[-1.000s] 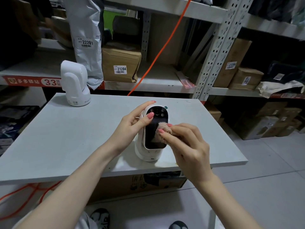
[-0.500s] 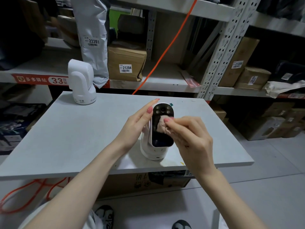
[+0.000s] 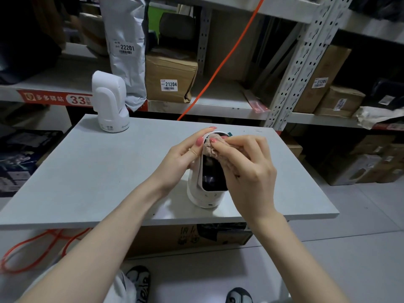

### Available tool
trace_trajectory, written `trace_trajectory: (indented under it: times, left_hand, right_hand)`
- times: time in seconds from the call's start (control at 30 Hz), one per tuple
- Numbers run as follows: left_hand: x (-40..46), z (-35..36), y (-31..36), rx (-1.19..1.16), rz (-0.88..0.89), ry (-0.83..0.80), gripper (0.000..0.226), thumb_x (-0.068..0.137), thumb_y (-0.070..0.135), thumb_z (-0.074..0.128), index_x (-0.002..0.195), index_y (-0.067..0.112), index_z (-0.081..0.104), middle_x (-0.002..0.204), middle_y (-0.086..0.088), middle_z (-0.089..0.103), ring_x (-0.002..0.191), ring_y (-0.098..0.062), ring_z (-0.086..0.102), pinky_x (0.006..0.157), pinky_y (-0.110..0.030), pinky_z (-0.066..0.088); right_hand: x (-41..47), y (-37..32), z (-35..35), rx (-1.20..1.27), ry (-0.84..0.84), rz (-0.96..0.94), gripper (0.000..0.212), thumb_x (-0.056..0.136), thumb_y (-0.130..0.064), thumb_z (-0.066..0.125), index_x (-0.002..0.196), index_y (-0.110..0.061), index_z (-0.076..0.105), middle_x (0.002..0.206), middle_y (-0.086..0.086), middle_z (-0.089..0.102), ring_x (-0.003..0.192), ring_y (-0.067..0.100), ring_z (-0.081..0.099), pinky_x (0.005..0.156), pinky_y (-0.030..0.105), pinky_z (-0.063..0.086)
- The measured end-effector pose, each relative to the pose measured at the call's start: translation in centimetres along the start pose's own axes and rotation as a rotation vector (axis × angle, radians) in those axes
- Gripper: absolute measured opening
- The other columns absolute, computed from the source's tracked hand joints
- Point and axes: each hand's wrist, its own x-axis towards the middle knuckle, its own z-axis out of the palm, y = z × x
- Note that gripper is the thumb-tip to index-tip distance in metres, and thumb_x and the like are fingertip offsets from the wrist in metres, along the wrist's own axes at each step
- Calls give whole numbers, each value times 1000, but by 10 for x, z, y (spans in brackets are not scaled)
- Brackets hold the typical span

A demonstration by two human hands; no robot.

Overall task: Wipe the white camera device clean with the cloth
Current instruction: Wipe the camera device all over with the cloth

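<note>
The right hand (image 3: pixel 247 169) pinches one small pinkish fuzzy cloth (image 3: pixel 210 148) against the top of the dark front of a white rounded camera device (image 3: pixel 206 184) standing near the grey tabletop's (image 3: pixel 105 171) front edge, the left hand (image 3: pixel 185 154) cupping its side, a second white camera (image 3: pixel 110 103) far back left.

Bag label (image 3: pixel 125 48) reads 22201, box label (image 3: pixel 169 85) 21204, shelf sign (image 3: pixel 77 99) 33.

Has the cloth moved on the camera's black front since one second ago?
Yes. The cloth moved up the camera, from mid-screen to its top lens end.
</note>
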Motion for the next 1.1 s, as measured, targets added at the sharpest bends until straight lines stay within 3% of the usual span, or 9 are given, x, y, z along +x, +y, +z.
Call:
trace_trajectory:
  times: [0.17,0.33,0.5,0.63,0.8,0.9,1.1]
  left_hand:
    - [1,1,-4,-31,-1,3,32,100,41,35,123,44,56,127,9,64,116,-8,60,89,-29,51]
    - [2,2,-3,-22,-2,-2,32,101,34,34,124,43,55,128,13,62,119,-5,58,96,-32,49]
    - [1,2,-2,-25,3,-1,30,100,34,35,121,47,53,119,30,62,115,7,56,92,-22,49]
    - [0,2,-3,-19,14,-6,34,96,40,36,125,42,53,127,21,61,118,3,56,92,-22,50]
    - [1,2,-6,-31,7,-3,29,100,44,36,119,50,57,132,11,60,121,-7,56,87,-25,50]
    - [2,2,-5,-24,8,3,34,95,48,36,120,50,58,137,12,56,126,-9,53,91,-27,46]
    - [2,3,-3,4,27,-14,29,102,35,35,121,44,55,129,13,60,118,-4,58,92,-29,52]
  right_hand:
    - [-16,-5,-7,2,-58,-73,12,94,-21,66,97,-19,78,90,2,70,85,21,59,50,33,51]
    - [-1,-3,-5,-37,-25,-46,14,95,-25,64,97,-19,77,92,3,69,91,19,55,49,35,51]
    - [13,-5,5,-72,41,70,17,95,-25,62,101,-19,77,95,5,66,94,20,51,50,36,52]
    - [3,-7,4,-31,25,59,19,96,-26,60,104,-18,75,92,6,65,91,22,54,51,37,52]
    - [-20,-10,-5,12,-44,-21,14,95,-23,65,102,-18,76,91,5,65,87,22,59,51,32,53]
    - [-31,-10,-9,26,-94,-78,14,94,-18,67,104,-18,76,91,6,68,86,24,61,51,32,54]
    - [-14,0,-12,-13,-46,-48,13,93,-20,66,101,-20,77,95,5,69,91,23,58,51,35,53]
